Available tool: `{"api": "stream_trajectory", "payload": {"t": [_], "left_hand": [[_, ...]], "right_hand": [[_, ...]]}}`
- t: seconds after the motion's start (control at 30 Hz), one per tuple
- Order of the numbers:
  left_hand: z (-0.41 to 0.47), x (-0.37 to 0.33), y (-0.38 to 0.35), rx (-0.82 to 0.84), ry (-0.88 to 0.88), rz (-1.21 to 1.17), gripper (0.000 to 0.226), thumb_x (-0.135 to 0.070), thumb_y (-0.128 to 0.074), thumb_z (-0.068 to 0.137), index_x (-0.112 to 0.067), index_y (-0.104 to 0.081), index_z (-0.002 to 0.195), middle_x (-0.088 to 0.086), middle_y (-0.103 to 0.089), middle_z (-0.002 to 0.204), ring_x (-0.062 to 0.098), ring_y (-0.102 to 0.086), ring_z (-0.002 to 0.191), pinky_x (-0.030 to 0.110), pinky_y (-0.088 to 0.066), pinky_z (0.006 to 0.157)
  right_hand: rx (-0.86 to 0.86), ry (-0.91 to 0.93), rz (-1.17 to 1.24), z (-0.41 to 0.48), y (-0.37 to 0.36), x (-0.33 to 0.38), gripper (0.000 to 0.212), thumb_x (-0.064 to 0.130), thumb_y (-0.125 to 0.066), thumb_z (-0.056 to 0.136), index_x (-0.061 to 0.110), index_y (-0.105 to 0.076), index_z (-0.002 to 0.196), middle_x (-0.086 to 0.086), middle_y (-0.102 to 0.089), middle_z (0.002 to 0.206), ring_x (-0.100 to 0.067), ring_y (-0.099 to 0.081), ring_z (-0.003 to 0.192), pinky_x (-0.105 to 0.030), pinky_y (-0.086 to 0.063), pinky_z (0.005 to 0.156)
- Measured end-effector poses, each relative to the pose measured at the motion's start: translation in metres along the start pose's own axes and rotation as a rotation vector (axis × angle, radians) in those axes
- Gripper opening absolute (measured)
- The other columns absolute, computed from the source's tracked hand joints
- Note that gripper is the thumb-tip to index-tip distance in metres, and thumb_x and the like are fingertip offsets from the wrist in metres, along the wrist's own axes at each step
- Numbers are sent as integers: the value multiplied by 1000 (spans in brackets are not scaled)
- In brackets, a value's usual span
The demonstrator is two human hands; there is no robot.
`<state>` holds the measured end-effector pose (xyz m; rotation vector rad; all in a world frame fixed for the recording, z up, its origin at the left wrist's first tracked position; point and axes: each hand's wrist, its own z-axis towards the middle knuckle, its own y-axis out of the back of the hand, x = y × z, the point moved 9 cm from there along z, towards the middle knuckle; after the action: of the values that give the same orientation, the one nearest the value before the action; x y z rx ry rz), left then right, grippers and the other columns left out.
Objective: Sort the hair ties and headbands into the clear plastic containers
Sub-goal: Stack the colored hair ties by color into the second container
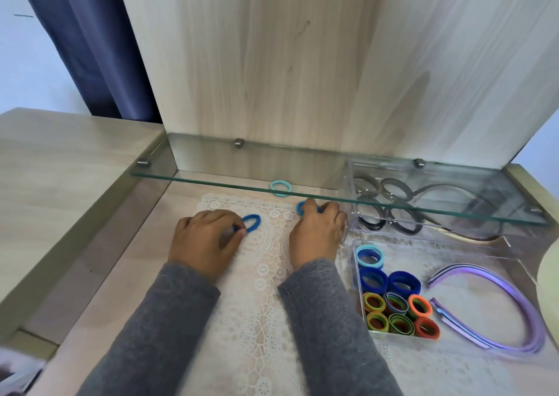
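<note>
My left hand pinches a dark blue hair tie on the white lace mat. My right hand curls its fingers over a mid-blue hair tie further back. A light blue hair tie lies loose behind them, under the glass shelf's edge. To the right, a near clear container holds several blue, green and orange ties and purple headbands. A far clear container holds black and grey ties and dark headbands.
A glass shelf on metal pegs hangs low over the back of the recess, above the far container. Wooden panels rise behind and a raised wooden ledge runs on the left. A pale round object sits at the right edge.
</note>
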<state>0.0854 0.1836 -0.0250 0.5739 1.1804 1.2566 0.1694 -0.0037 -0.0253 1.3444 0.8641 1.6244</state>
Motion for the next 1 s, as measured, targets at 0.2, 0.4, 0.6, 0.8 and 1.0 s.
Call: {"api": "stream_trajectory", "payload": {"t": [0.2,0.4,0.6,0.8,1.0], "left_hand": [[-10,6,4,8,-27,-143,7,-36,-65,87,-40,-63,92,-30,-63,105,-1,-58,104,36,-33,93],[-8,11,11,-25,34,-251,24,-45,-51,84,-34,-58,105,-26,-61,99,10,-61,90,43,-45,95],[-9,13,11,-9,69,-307,21,-31,-61,89,-31,-55,109,-24,-61,101,11,-62,92,44,-46,95],[-9,12,10,3,55,-248,21,-25,-60,92,-32,-57,112,-23,-62,107,3,-53,87,41,-38,103],[-9,10,6,37,49,-220,22,-28,-59,92,-35,-55,112,-28,-57,110,-3,-52,95,29,-26,105]], "right_hand": [[23,214,88,-9,1,25,27,23,-43,97,23,-54,122,-2,-49,124,-21,-40,112,-36,-33,92],[52,590,221,-34,-6,64,14,19,-52,90,24,-62,99,7,-52,109,-16,-41,96,-32,-30,77],[75,676,175,-39,-7,69,14,21,-52,86,25,-62,96,10,-53,105,-16,-41,96,-33,-27,77],[115,516,255,-24,-6,61,31,25,-48,83,33,-59,111,12,-50,118,-12,-36,109,-33,-29,89],[65,210,-13,6,-17,35,47,23,-40,94,29,-36,140,-8,-36,137,-28,-34,120,-40,-32,99]]}}
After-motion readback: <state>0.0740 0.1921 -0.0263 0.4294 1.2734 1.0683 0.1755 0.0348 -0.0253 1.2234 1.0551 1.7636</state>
